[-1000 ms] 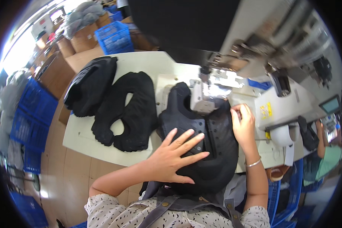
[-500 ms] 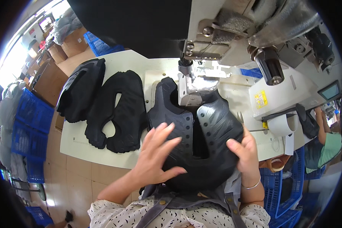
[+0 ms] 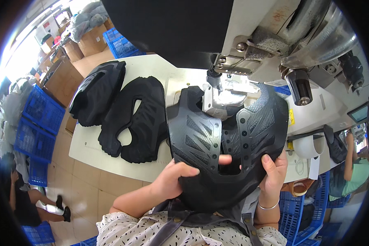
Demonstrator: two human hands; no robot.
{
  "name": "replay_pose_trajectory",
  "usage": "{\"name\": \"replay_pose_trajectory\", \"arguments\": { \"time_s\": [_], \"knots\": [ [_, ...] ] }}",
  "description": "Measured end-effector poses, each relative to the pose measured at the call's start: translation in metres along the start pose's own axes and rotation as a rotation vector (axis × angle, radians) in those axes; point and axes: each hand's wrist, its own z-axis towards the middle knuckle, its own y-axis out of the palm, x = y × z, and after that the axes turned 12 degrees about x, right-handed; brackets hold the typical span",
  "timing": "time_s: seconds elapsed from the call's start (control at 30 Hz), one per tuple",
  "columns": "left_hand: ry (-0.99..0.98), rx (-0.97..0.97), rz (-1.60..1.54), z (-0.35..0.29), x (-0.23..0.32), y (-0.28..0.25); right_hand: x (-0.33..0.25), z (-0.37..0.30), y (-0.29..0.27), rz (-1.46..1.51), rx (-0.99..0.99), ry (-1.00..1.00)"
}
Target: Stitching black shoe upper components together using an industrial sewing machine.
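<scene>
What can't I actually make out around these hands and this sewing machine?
In the head view:
Left hand: most fingers, hidden behind the black piece.
Right hand: parts of its fingers, behind it too.
Sewing machine: its top, cut off by the upper edge.
Screen: its display, too small.

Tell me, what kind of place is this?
It's probably a sewing workshop, maybe in a factory. There's a big sewing machine over a white table, black pieces lying to its left, and stacked blue crates.

Black shoe upper (image 3: 252, 149), spread open
</scene>
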Motion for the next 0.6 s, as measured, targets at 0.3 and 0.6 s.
{"name": "replay_pose_trajectory", "arguments": {
  "time_s": [0.3,0.6],
  "knots": [
    [0.202,0.203,0.062,0.004,0.011,0.013,0.007,0.006,0.031,0.163,0.198,0.048],
    [0.123,0.202,0.041,0.026,0.032,0.021,-0.006,0.025,0.037,0.154,0.132,0.141]
  ]
}}
